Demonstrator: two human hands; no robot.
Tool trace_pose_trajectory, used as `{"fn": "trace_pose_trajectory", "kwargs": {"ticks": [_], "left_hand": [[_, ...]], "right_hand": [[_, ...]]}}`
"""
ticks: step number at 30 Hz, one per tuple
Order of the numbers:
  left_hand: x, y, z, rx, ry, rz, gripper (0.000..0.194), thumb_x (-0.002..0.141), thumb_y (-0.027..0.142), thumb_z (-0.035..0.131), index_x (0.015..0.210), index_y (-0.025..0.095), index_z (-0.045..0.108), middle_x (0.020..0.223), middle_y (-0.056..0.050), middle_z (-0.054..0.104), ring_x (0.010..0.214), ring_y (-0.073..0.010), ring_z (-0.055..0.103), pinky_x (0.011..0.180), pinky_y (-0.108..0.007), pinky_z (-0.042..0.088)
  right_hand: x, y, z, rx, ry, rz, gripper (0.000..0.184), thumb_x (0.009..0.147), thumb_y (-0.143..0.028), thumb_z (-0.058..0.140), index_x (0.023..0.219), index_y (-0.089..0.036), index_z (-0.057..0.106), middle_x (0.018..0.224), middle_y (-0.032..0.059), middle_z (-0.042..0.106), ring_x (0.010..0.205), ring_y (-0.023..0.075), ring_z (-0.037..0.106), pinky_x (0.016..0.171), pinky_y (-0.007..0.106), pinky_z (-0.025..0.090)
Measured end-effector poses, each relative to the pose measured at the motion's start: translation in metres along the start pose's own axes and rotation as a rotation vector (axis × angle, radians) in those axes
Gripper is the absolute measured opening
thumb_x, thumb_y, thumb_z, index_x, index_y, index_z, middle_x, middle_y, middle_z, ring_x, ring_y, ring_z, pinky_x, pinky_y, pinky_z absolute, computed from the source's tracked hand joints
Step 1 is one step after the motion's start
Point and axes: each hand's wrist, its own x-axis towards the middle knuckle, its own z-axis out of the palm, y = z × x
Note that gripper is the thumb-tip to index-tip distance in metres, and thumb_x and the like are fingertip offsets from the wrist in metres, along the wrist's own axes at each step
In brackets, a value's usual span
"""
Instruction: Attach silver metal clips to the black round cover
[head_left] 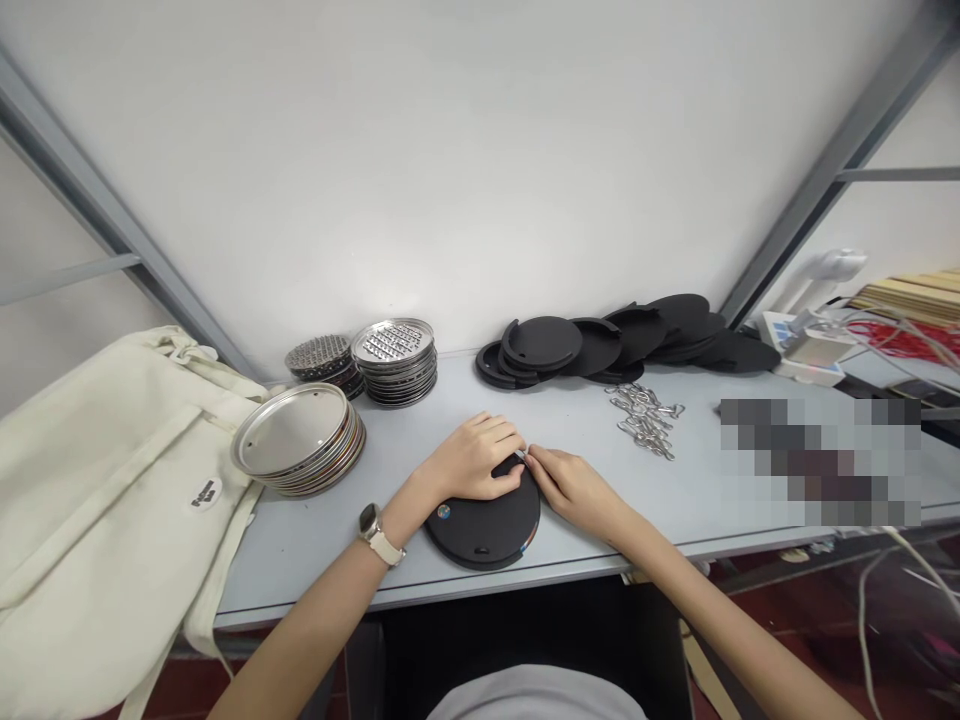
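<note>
A round black case (480, 530) lies flat at the table's front edge, with a small colourful sticker and a dark slot near its rim. My left hand (480, 460), a watch on its wrist, rests over the case's upper part, its thumb and fingers curled at the far right rim. My right hand (574, 490) meets it there, fingertips pinched together on a small silvery metal clip (523, 454), mostly hidden by the fingers. A loose pile of similar metal carabiner clips (645, 420) lies to the right, beyond my right hand.
Several black round cases (544, 345) overlap along the wall. At the back left are stacks of grater discs (394, 345) and smooth metal discs (292, 430). A cream bag (112, 520) leans at the left edge. A pixelated patch covers something on the right.
</note>
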Motion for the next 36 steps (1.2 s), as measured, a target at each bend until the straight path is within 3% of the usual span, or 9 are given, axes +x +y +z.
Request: {"fn": "trace_pose_trajectory", "kwargs": {"ticks": [36], "left_hand": [[-0.0011, -0.0016, 0.0012, -0.070, 0.019, 0.030, 0.013, 0.084, 0.021, 0.047, 0.088, 0.015, 0.058, 0.084, -0.006, 0.057, 0.083, -0.0181, 0.052, 0.077, -0.032, 0.045]], "right_hand": [[0.0001, -0.0030, -0.0014, 0.009, 0.030, 0.004, 0.025, 0.098, -0.026, 0.025, 0.081, -0.021, 0.043, 0.068, 0.0008, 0.056, 0.058, 0.0149, 0.052, 0.057, 0.026, 0.036]]}}
